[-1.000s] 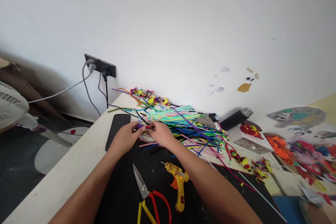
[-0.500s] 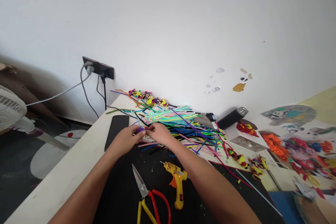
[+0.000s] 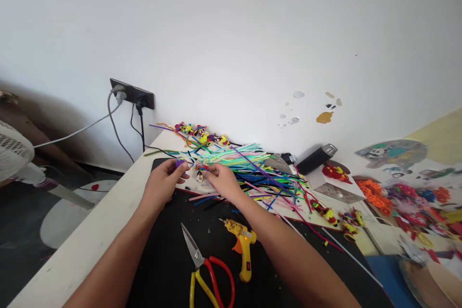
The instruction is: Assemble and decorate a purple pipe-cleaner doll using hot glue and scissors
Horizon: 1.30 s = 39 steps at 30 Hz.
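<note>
My left hand (image 3: 166, 179) is closed on a small purple fuzzy piece (image 3: 179, 162), which looks like coiled pipe cleaner. My right hand (image 3: 219, 178) pinches a small pipe-cleaner figure (image 3: 200, 173) with red, blue and pale parts; its exact shape is partly hidden by the fingers. A pale strand shows between the two hands. Just behind and right of them lies a heap of loose pipe cleaners (image 3: 267, 173) in many colours. Under my left hand is a black phone (image 3: 156, 163), mostly covered.
On the black mat (image 3: 166, 260) lie red-and-yellow-handled scissors (image 3: 198, 262) and a yellow glue gun (image 3: 242, 248) with a lit orange light. Several finished figures (image 3: 202, 134) line the wall. A black flask (image 3: 318, 159) leans at right. A fan (image 3: 14, 151) stands left of the table.
My hands have moved apart: the left went left with the purple piece, over the phone. The figure in my right hand now shows more clearly. The view has shifted slightly.
</note>
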Each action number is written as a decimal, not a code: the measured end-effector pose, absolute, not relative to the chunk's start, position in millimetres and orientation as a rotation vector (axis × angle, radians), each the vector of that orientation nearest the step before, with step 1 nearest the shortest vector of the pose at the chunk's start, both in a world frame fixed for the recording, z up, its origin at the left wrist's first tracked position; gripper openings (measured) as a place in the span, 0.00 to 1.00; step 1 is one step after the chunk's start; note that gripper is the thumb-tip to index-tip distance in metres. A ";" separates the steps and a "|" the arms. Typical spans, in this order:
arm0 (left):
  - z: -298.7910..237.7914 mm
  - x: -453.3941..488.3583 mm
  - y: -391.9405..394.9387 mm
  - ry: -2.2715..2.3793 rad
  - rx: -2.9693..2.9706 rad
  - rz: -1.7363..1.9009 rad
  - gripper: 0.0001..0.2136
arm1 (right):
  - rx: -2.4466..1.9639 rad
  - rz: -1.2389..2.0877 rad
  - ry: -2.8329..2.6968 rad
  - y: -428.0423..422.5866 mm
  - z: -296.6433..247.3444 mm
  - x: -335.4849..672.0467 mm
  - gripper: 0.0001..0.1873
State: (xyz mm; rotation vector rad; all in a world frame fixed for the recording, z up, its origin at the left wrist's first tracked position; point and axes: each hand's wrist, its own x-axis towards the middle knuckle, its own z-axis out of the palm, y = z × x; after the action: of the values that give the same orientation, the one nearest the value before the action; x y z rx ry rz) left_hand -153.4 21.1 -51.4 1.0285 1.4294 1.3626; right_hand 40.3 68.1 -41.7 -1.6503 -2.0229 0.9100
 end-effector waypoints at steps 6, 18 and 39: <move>-52.9 -144.3 18.9 1.355 1.055 1.275 0.30 | -1.520 1.040 -1.846 59.2 -32.4 54.3 0.17; -40.1 -109.0 0.6 0.910 0.714 1.133 0.21 | -1.429 1.155 -1.659 37.3 -23.2 75.6 0.18; -41.8 -89.8 -5.9 0.808 0.676 1.190 0.23 | -1.073 1.723 -1.094 -0.4 -18.8 76.2 0.29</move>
State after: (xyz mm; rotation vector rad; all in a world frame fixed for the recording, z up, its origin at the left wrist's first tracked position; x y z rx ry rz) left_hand -89.8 -5.9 -41.8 0.6760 0.8079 1.1903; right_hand 76.2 -0.4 -18.8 -1.0727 -1.0940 1.7235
